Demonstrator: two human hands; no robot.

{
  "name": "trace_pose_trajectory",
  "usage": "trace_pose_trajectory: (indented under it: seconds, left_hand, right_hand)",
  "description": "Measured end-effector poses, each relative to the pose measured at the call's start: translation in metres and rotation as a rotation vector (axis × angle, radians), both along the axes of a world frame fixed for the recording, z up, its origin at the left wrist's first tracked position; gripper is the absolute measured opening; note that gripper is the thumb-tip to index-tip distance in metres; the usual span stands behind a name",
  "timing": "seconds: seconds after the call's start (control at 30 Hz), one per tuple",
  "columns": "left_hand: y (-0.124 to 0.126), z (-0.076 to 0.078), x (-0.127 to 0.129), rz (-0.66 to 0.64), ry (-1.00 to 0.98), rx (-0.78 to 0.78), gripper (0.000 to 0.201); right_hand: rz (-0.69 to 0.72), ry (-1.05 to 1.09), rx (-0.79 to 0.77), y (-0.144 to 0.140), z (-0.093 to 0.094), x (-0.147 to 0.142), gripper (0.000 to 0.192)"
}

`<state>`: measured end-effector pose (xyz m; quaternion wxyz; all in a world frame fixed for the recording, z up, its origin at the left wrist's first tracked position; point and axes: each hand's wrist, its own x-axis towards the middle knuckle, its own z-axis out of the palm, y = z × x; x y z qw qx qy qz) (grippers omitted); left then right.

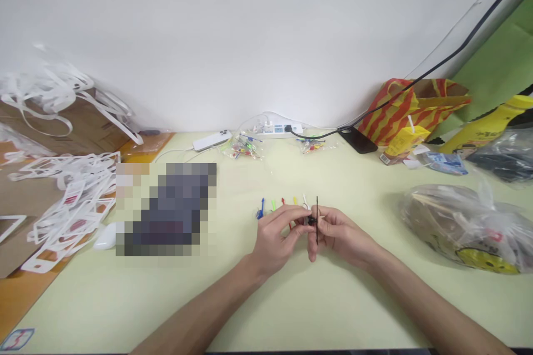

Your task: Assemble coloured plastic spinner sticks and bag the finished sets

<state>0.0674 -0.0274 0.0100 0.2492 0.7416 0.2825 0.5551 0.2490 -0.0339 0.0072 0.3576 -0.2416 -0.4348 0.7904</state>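
Both hands meet above the table (291, 299): left hand (277, 236) and right hand (339, 233) pinch a black tie (317, 219) upright between fingertips, probably for threading. Coloured ties (281, 203) lie just behind, within reach.

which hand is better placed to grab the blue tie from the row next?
Left, probably. The blue tie lies at the left end of the coloured row, just beyond the left hand. The right hand is farther away and pinches the black tie upright.
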Motion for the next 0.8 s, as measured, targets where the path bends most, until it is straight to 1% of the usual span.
trace_pose_trajectory:
  seconds: [0.17,0.4,0.63,0.8]
  left_hand:
    - [-0.0016,-0.0001,0.0002,0.061,-0.011,0.101,0.021]
    - [-0.0002,-0.0009,0.0006,0.072,-0.006,0.141,0.027]
    - [0.0020,0.0056,-0.0022,0.045,0.038,0.146,0.022]
    - [0.0014,0.0055,-0.0024,0.020,0.039,0.136,0.020]
  right_hand:
    - [-0.050,0.014,0.017,-0.0056,0.0068,-0.0060,0.030]
    - [-0.102,0.039,0.050,-0.0093,0.0095,-0.0093,0.029]
    - [-0.072,-0.052,0.080,-0.0065,0.0071,-0.0067,0.031]
    - [0.002,-0.068,0.074,-0.0053,0.0090,-0.0030,0.034]
